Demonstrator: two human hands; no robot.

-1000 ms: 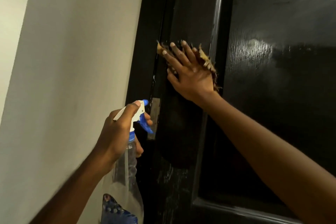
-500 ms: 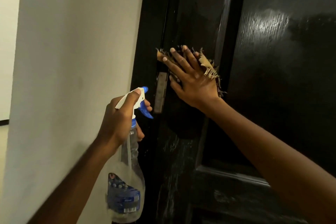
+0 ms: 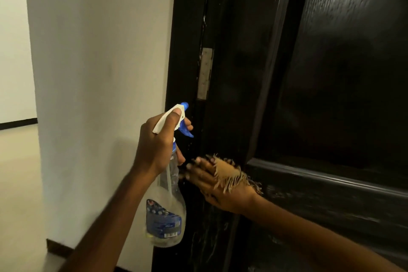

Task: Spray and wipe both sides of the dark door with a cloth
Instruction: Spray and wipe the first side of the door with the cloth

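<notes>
The dark glossy door (image 3: 331,86) fills the right half of the view, with wet streaks on its lower stile. My right hand (image 3: 212,185) presses a frayed tan cloth (image 3: 229,175) flat against the door's left stile, just below the hinge level; its fingers are straight and blurred. My left hand (image 3: 157,146) grips the neck of a clear spray bottle (image 3: 165,212) with a white and blue trigger head, held upright close to the door's hinge edge.
A silver hinge (image 3: 205,73) sits on the door's left edge, against the dark frame (image 3: 183,28). A white wall (image 3: 99,73) stands to the left, with pale floor (image 3: 19,183) and a dark skirting strip beyond it.
My right hand has slid the cloth down the stile, from above the hinge to below it. The view has tilted down, and the bottle stays in my left hand.
</notes>
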